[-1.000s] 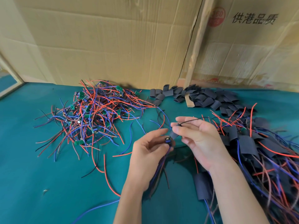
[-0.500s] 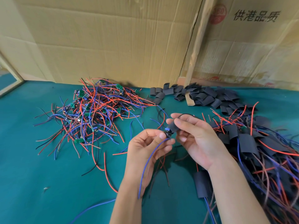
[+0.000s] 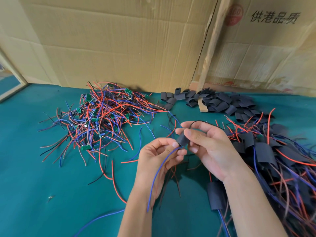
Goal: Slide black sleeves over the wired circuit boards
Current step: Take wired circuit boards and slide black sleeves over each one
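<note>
The right hand [image 3: 210, 147] pinched a black sleeve [image 3: 182, 139] between thumb and forefinger, its grip clamped on the tube. The left hand [image 3: 160, 156] met it from the near side, fingertips closed on the wires where they entered the sleeve's lower mouth; the circuit board itself was hidden, apparently already inside the sleeve. A blue wire [image 3: 158, 175] trailed down from that grip across the left wrist, and a thin black wire [image 3: 199, 121] looped out beyond the right hand's fingers.

To finish the step well, I judged the left hand should hold the leads taut and straight while the right eased the sleeve along them, keeping the tube round, not flattened, so the board's corners would not catch. The sleeve should end centred over the board, with wires free at both ends.

Compared with half a second before, the sleeve had come further over the board: the small dark component then showing at the left fingertips was now covered, and the hands sat a little closer together.

Left of the grip lay the heap of bare wired boards [image 3: 100, 117] on the green bench [image 3: 34, 185]; beyond it, the loose sleeves [image 3: 220, 103]; to its right, the sleeved pile [image 3: 277, 159].
</note>
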A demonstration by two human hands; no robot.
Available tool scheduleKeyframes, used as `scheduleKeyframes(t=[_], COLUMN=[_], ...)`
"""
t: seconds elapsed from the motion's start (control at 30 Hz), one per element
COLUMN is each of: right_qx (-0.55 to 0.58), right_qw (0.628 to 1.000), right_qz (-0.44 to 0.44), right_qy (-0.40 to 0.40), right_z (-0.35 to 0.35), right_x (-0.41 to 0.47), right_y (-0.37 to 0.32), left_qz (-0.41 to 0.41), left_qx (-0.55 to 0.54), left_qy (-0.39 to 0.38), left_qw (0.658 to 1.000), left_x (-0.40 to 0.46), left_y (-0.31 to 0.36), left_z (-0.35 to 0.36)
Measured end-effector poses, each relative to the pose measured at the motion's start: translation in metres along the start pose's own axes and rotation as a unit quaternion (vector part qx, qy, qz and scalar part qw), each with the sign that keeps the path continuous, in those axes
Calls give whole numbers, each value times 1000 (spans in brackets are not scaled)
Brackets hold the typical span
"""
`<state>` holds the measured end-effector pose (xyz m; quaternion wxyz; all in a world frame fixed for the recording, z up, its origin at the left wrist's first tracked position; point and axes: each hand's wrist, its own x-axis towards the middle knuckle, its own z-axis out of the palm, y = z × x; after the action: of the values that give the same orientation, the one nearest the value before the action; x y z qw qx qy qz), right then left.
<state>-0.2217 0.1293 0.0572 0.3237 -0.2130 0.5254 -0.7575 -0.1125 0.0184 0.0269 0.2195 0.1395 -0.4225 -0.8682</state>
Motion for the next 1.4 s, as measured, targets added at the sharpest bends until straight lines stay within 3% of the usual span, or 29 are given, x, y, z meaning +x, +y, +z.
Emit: scheduleKeyframes(t=[0.2,0.33,0.43,0.6,0.7,0.8,0.9,1.03,1.17,1.27,1.4], right_qx=[-19,-76,-123,-214,-377,-551,-643,-664,-714,-725,-714], right_qw=[999,996,992,972,923,822,752,740,681,668,693], right_qz=[23,53,36,-23,-17,8,-8,-106,-33,-1,-61], right_qy=[-21,-17,11,98,79,143,141,9,-157,-168,-81], right_z=[5,18,24,-4,-38,-58,-56,18,82,101,94], right_x=[-1,-4,-8,-28,-48,-61,-56,-5,64,97,106], right_y=[2,-2,-12,-65,-123,-164,-177,-141,-63,-11,8], left_qz=[50,90,113,88,81,81,87,99,99,105,107], left_qx=[113,227,276,255,258,275,271,255,250,267,272], left_qy=[16,55,53,3,23,37,60,127,160,169,166], left_qw=[992,968,953,963,962,957,957,953,950,943,942], left_x=[0,2,4,3,5,4,6,7,9,8,9], left_y=[-6,-13,-15,-12,-13,-14,-15,-17,-16,-14,-13], left_z=[4,7,8,8,6,7,7,3,2,1,-1])
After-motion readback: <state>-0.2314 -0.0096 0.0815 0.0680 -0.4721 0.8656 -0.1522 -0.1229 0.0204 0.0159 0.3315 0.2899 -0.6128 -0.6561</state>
